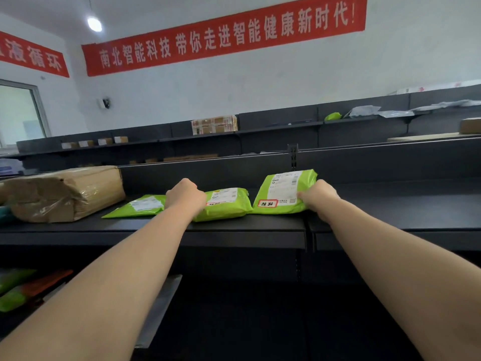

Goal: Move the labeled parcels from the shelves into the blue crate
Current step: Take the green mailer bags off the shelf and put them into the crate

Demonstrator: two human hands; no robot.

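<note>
Three green labelled parcels lie on the dark top shelf (234,226). My left hand (185,197) grips the left end of the middle green parcel (226,204). My right hand (318,198) holds the right edge of the right green parcel (282,192), which is tilted up with its white label and a red-framed sticker facing me. A flatter green parcel (138,206) lies to the left, untouched. The blue crate is not in view.
A large brown tape-wrapped cardboard package (65,192) sits at the shelf's left end. Green and orange parcels (23,290) lie on a lower shelf at the left. Farther shelves hold small boxes (214,124), a green bag and grey bags. A back panel rises behind the parcels.
</note>
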